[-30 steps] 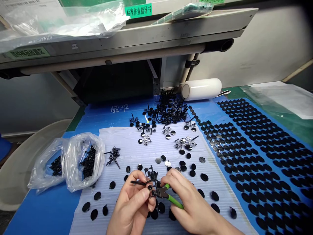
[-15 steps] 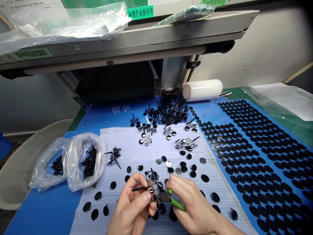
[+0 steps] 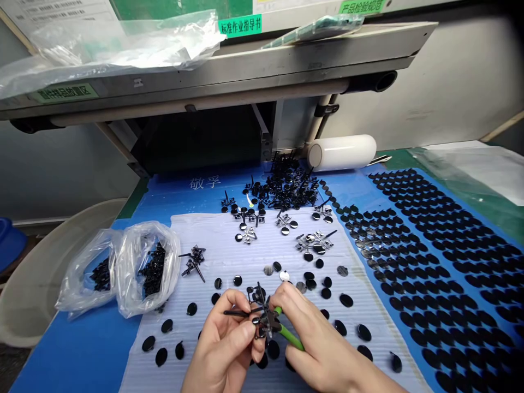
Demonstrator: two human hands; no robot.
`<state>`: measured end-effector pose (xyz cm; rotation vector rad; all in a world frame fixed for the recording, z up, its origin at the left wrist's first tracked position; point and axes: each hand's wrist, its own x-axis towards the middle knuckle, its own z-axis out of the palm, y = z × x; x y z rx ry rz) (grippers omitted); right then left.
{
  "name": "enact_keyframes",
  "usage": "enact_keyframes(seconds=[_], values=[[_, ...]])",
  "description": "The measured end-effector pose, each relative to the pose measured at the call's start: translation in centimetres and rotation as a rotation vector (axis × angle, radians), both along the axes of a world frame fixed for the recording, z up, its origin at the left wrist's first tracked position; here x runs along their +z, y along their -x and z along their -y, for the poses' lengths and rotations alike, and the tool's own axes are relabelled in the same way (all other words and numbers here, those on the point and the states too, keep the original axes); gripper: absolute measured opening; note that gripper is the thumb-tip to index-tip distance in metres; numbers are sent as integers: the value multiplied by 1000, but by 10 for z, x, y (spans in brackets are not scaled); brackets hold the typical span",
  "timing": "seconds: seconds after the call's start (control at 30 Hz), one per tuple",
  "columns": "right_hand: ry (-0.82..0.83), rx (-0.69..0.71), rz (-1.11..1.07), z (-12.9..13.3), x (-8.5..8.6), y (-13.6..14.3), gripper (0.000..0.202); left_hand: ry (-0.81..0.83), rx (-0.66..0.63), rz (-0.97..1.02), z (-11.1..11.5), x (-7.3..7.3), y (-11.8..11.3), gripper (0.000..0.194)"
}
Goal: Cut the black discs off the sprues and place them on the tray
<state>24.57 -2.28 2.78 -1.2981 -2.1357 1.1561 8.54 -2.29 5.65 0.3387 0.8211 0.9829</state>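
Between the thumb and fingers of my left hand (image 3: pixel 227 341) is a black plastic sprue (image 3: pixel 258 297) with small parts on its arms. My right hand (image 3: pixel 313 333) is closed around green-handled cutters (image 3: pixel 291 337), whose jaws are at the sprue's right side. Loose black discs (image 3: pixel 346 300) lie scattered on the white foam sheet (image 3: pixel 213 240) around both hands. More sprues with discs (image 3: pixel 315 242) rest farther up the sheet, and a bare sprue (image 3: pixel 194 262) lies to the left.
A dark pile of sprues (image 3: pixel 286 183) sits at the back beside a white roll (image 3: pixel 344 152). Two plastic bags (image 3: pixel 174 262) of small black parts stand at left. Rows of black discs (image 3: pixel 429 273) cover the right side. A metal shelf (image 3: pixel 245 71) spans above.
My right hand and the cutters have moved slightly left, and the jaws are now closer in against the sprue. The whole view has shifted a little.
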Motion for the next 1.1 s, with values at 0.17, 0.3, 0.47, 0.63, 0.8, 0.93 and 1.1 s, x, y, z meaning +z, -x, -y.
enact_keyframes(seconds=[0.17,0.3,0.47,0.63,0.8,0.93,1.1], values=[[-5,37,41,0,1,-4,38,30,-37,6,1,0,2,14],[-52,36,41,1,-3,-7,40,52,-72,29,2,-1,3,14],[-107,32,41,1,-6,-8,39,65,-86,81,1,-2,2,13],[-141,42,86,1,-7,-8,37,76,-98,99,0,-3,4,12],[-165,63,164,0,-8,-8,31,79,-114,68,0,-2,6,12],[-198,76,202,1,-10,-8,29,80,-108,45,0,-2,8,13],[-209,74,200,0,-14,0,23,48,-89,30,-1,-9,14,12]])
